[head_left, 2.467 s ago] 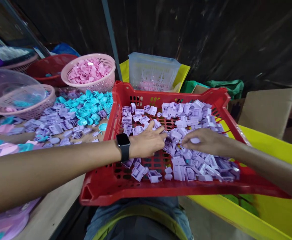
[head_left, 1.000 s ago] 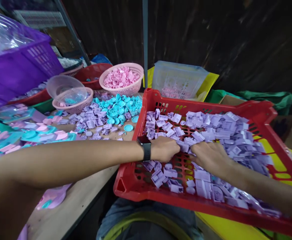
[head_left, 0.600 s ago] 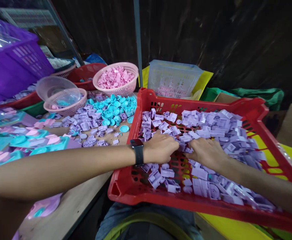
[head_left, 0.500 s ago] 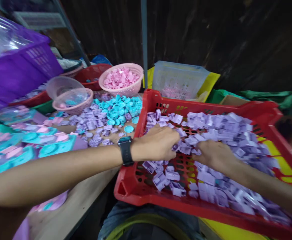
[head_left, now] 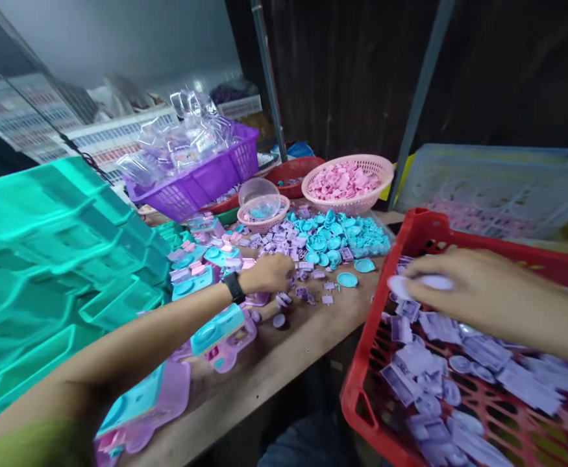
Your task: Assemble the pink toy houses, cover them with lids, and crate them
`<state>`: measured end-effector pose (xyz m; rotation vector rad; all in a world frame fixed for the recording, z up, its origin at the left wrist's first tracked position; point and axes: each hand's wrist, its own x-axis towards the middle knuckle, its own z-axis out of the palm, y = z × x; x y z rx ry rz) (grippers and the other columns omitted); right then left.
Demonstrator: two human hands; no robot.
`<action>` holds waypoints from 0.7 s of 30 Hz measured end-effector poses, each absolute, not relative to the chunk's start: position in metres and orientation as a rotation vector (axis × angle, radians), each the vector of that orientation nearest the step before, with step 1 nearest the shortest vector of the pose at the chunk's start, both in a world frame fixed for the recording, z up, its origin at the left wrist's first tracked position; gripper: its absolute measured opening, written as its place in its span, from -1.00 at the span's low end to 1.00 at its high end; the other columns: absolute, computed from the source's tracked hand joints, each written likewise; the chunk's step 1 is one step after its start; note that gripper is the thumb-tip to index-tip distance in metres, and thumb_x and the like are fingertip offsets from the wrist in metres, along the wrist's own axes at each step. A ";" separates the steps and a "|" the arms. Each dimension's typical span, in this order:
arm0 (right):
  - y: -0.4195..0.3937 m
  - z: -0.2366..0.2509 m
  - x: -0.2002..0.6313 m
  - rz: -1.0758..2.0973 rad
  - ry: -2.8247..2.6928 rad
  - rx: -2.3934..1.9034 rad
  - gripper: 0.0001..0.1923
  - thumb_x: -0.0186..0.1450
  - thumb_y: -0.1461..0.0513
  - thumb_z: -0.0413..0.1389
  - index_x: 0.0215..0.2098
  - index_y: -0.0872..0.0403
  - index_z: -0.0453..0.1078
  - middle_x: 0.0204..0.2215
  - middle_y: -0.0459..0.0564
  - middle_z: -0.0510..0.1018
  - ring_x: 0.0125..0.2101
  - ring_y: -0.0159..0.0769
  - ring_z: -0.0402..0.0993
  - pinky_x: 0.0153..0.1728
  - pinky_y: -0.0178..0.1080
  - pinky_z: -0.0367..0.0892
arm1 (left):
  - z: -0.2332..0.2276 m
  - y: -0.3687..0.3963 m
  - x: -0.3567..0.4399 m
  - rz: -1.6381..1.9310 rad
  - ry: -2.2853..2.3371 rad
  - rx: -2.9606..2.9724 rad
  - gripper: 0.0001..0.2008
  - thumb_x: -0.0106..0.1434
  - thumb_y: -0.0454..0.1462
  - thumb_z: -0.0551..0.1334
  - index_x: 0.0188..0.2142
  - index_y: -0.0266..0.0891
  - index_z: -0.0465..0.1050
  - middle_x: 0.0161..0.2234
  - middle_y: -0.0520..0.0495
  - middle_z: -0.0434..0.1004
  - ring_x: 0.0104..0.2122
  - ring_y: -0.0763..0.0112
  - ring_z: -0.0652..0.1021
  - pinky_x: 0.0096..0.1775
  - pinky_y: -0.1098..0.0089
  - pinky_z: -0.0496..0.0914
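Note:
My left hand (head_left: 270,272), with a watch (head_left: 234,287) on its wrist, is over the table among small purple plastic pieces (head_left: 284,241). Its fingers are curled, and what they hold, if anything, is hidden. Above the left side of the red crate (head_left: 369,337), my right hand (head_left: 478,285) pinches a pale purple plastic piece (head_left: 400,287), blurred by motion. Loose purple parts (head_left: 417,363) of several shapes lie in the crate below it. Toy parts in turquoise, pink and purple (head_left: 228,327) stand on the table near my left forearm.
Stacked green bins (head_left: 69,240) rise on the left. Behind are a purple basket (head_left: 200,188) of clear packages, a pink basket (head_left: 385,175) of pink pieces and a heap of turquoise pieces (head_left: 330,233). A translucent bin (head_left: 507,175) stands behind the crate; a metal post (head_left: 422,97) rises nearby.
The view has swung left. My left hand has moved out of the red crate to the purple pieces on the table. My right hand has lifted with a pale purple piece.

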<state>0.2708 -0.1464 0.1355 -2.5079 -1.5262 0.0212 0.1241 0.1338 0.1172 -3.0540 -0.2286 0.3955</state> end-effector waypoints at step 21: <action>-0.205 0.167 0.292 0.232 -1.283 -2.697 -0.76 0.35 0.22 0.08 -0.23 0.04 0.62 -0.36 -0.06 0.69 -0.36 -0.30 0.58 -0.33 -0.29 0.32 | 0.138 0.029 0.152 -0.361 0.858 -3.174 -0.77 0.42 -0.38 0.08 -0.26 -0.25 0.52 -0.24 -0.08 0.57 -0.17 0.27 0.53 -0.06 0.28 0.40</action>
